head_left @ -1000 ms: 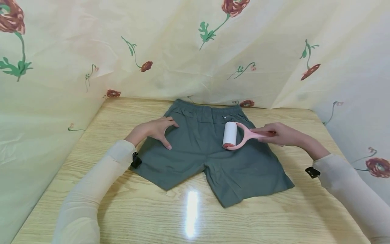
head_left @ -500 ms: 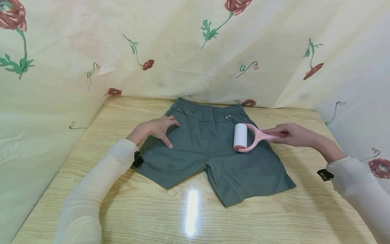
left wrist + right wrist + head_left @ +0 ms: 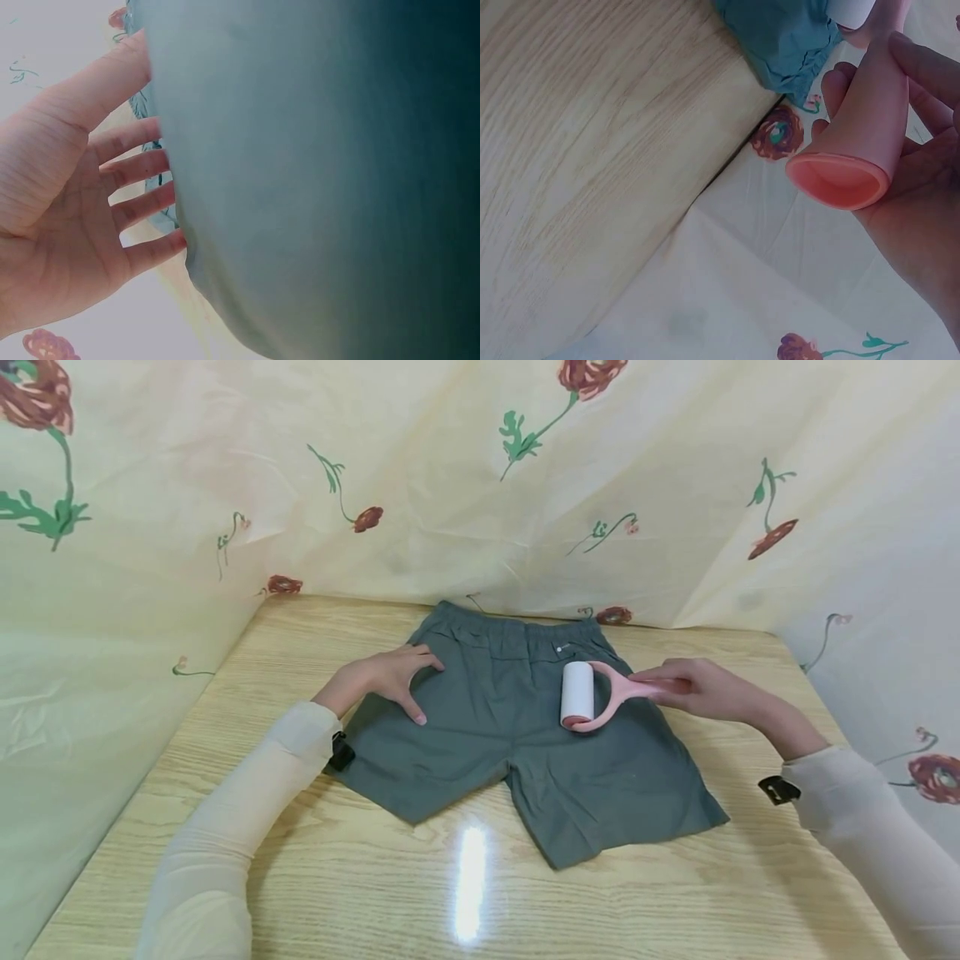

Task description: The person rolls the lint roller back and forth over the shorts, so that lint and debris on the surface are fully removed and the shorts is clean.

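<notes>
Grey-green shorts lie spread on the table, waistband toward the back. My right hand grips the pink handle of a lint roller, whose white cylinder rests on the right half of the shorts, below a small white mark. In the right wrist view the fingers and thumb wrap round the handle, its hollow end toward the camera. My left hand rests on the left side of the shorts, thumb and fingers spread apart. The left wrist view shows that hand with extended fingertips meeting the cloth.
A light wood-grain table lies under the shorts, with a bright light reflection near its front. Floral cloth hangs along the back and both sides. Dark wrist cameras sit below each cuff.
The lint roller first moved right across the shorts with my right hand, then came partway back left. My left hand has kept its place on the shorts.
</notes>
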